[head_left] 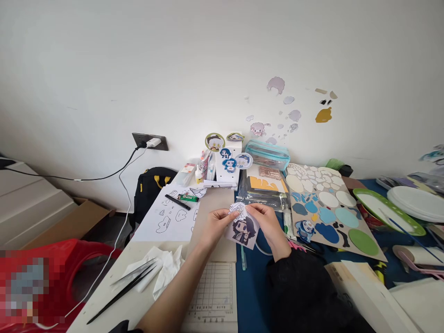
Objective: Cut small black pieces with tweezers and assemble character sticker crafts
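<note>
Between my hands, above the desk, is a small paper cutout with a black line drawing (236, 212). My left hand (219, 226) pinches its left side between thumb and fingers. With thumb and fingertips, my right hand (266, 223) grips the cutout's right edge. Just below and behind the cutout is a card printed with a dark-haired cartoon figure (243, 232); whether fingers also hold this card I cannot tell. Under the hands lie a grey-beige board (211, 222) and a printed form sheet (211, 289).
At left lie tweezers (121, 291), crumpled tissue (169, 268), a black pen (177, 202) and a sheet of outline drawings (152, 217). To the right are a board of coloured paper shapes (336, 217) and a green-rimmed tray (388, 212). A teal pouch (267, 155) stands by the wall.
</note>
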`<state>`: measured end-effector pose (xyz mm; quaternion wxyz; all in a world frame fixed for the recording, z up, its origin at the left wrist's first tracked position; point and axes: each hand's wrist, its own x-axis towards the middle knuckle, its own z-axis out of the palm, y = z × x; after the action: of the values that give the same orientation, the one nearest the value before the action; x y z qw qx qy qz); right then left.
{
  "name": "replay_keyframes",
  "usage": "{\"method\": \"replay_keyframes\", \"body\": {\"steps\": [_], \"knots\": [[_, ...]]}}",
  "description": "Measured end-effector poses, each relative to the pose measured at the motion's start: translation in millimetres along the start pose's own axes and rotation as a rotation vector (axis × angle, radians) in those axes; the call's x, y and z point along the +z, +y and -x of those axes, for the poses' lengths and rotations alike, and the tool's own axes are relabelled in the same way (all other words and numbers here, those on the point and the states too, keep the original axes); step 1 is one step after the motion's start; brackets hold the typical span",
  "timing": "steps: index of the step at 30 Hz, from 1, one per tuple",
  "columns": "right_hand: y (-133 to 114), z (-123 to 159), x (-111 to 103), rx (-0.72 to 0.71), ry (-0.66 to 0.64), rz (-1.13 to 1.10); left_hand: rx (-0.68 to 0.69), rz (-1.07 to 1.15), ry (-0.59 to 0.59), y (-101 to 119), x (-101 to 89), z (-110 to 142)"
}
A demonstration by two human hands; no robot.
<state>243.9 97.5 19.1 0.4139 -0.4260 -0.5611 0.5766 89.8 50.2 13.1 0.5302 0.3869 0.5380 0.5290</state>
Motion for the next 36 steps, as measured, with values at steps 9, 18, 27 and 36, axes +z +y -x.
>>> {"method": "replay_keyframes", "body": {"steps": [9,18,27,36], "knots": [[-0.8,0.8,0.9,0.012,-0.026,-0.05,0.088,0.002,-0.006,-6.8,-0.2,-3.8],[-8.8,5.8,0.3,-0.035,-0.059,0.077,0.118,-0.027,0.014,-7.9,0.7,-3.1],[4.6,-3.4,0.8,-0.031,-0.057,0.17,0.143,-0.047,0.028,-8.9,1.4,-3.4],[-2.2,0.3,1.3,-0.063,-0.074,0.156,0.092,0.029,-0.039,-12.2,0.4,-4.3]]}}
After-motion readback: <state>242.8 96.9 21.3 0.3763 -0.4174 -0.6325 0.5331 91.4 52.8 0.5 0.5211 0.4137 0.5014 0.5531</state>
